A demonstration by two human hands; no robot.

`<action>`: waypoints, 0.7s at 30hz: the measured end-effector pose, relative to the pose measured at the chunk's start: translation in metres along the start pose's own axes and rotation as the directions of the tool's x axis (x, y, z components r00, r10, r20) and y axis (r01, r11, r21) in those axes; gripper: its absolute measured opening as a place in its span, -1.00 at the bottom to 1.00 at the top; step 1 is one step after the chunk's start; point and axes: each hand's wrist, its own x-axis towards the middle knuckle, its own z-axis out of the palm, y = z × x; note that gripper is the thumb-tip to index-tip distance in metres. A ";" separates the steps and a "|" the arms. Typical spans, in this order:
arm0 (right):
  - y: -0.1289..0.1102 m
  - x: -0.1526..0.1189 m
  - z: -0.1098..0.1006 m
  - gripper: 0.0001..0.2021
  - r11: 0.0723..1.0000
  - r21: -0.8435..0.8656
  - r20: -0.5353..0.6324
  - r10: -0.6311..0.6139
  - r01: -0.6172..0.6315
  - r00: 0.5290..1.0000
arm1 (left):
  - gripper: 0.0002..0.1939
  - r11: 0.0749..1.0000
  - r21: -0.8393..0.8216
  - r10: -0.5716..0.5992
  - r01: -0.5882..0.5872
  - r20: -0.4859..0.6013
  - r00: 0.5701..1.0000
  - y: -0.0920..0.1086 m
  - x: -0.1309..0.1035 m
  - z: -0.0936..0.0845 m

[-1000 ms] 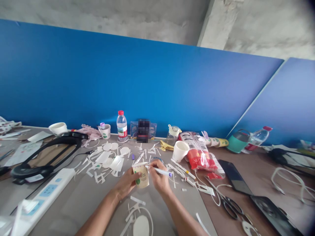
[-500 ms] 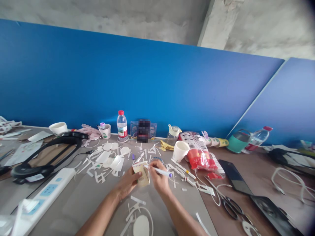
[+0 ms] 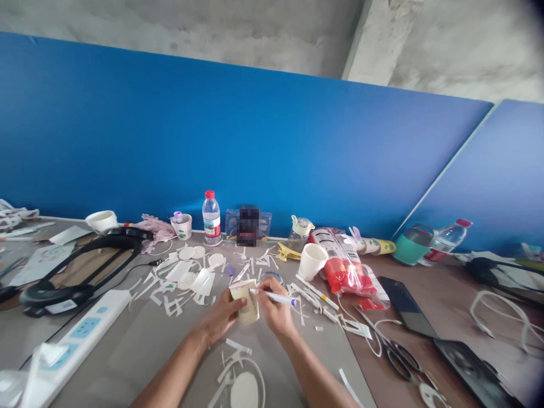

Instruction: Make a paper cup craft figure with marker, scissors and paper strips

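My left hand (image 3: 221,317) is closed round a small cream paper cup (image 3: 249,311), thumb across its near side. A white marker with a purple end (image 3: 280,298) is pinched in the fingers of my right hand (image 3: 272,309). Its tip is at the cup's right side, near the rim; whether it touches cannot be made out. Marks show faintly below the rim. Beyond the cup lie scattered white paper scraps (image 3: 185,272). Closer to me, between my forearms, is a round white paper piece (image 3: 244,390) with strips beside it.
A white paper cup (image 3: 313,260), several markers (image 3: 317,292) and a red-and-clear package (image 3: 344,263) are on the right, with scissors (image 3: 402,360) and a phone (image 3: 406,306) farther out. Left are a power strip (image 3: 85,328) and black headgear (image 3: 85,272). A water bottle (image 3: 211,221) stands behind.
The cup has turned slightly in my left hand, its rim tilting a little. The marker tip has shifted slightly lower along its side. Both hands keep their hold.
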 end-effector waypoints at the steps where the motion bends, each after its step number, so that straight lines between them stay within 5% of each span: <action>1: 0.000 0.000 0.000 -0.88 1.000 0.008 -0.004 0.008 -0.008 1.000 | -0.48 1.000 -0.004 0.001 -0.001 0.000 1.000 0.000 0.000 -0.001; 15: -0.003 0.001 -0.001 -0.90 1.000 0.018 0.005 -0.001 0.001 1.000 | -0.51 1.000 0.017 -0.003 0.002 0.002 1.000 0.000 -0.001 0.000; 21: 0.003 0.003 -0.001 -0.89 0.982 0.127 -0.067 0.146 -0.137 0.987 | -0.53 1.000 -0.007 -0.025 0.025 0.028 0.999 0.006 -0.001 0.003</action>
